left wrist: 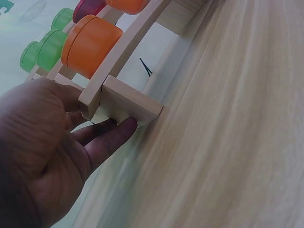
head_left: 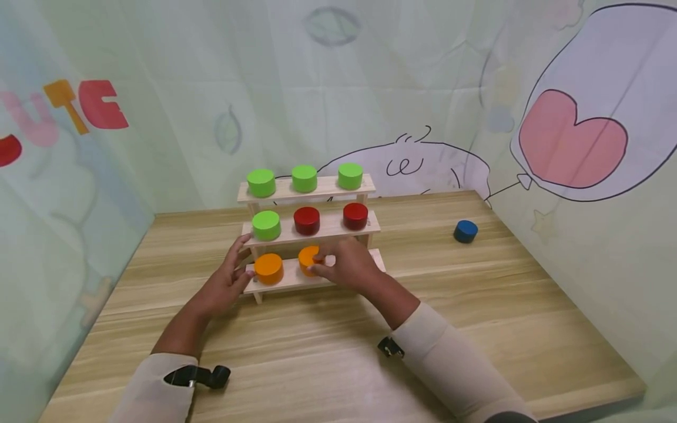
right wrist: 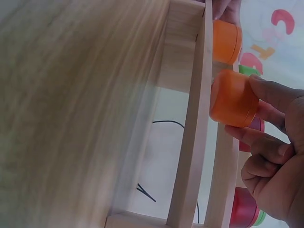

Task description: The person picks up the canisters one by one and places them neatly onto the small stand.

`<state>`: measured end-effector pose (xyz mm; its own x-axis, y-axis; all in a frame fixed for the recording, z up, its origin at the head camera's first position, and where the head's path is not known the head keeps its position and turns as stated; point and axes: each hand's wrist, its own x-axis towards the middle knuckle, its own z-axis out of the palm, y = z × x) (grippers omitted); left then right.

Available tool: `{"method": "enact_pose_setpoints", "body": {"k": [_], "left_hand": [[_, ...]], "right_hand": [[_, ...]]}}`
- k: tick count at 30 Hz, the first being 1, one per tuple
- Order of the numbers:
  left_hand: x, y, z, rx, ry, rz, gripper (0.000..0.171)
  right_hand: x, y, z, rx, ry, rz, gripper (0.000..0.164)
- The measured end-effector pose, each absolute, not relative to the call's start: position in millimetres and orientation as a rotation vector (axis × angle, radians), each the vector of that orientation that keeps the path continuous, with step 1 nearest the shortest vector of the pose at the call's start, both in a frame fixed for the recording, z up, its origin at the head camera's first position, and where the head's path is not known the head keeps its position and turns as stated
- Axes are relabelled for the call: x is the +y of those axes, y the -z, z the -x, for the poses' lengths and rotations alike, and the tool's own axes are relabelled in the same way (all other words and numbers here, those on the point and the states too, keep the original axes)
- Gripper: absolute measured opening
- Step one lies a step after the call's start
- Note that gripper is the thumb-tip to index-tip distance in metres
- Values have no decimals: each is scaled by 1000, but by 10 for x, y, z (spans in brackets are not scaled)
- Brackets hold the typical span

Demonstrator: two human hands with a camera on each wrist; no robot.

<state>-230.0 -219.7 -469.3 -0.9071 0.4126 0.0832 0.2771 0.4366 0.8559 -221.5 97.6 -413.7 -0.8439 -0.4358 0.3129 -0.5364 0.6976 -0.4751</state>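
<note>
A three-tier wooden rack [head_left: 295, 235] stands on the table with small round cylinders on its shelves. My right hand [head_left: 349, 261] pinches an orange cylinder [right wrist: 234, 99] between thumb and fingertips, right at the middle of the bottom shelf. Left of it on that shelf sits another orange cylinder [head_left: 268, 269]. My left hand [head_left: 224, 285] rests against the rack's left end, its fingers spread. In the left wrist view, fingertips [left wrist: 127, 124] touch the bottom shelf's end support [left wrist: 130, 97].
Three green cylinders line the top shelf [head_left: 328, 187]. The middle shelf holds a green cylinder [head_left: 266, 226] and two red cylinders, one at centre [head_left: 307, 221] and one on the right [head_left: 355, 216]. A blue cylinder [head_left: 465, 231] lies apart at the table's right. A printed curtain [head_left: 174, 117] hangs behind.
</note>
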Motion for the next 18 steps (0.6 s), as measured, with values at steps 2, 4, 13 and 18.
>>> {"method": "enact_pose_setpoints", "body": {"k": [2,4,13,18], "left_hand": [[-2197,4691,2300,2545,-1475,-611,87],[-2197,4690,2300,2546,-1475,-607,87],[-2202,4701,2299,2542,-1478,-600,87],[-2201,4701,2299,2542,-1478,-610,87]], "right_hand": [[973,4142,2221,-2738,-865,-785,14],[972,4147,2225,-2740,-881,-785,13],[972,4189,2236,-2750,-927,-778,13],[975,4204,2241,-2749,-931,-792,14]]}}
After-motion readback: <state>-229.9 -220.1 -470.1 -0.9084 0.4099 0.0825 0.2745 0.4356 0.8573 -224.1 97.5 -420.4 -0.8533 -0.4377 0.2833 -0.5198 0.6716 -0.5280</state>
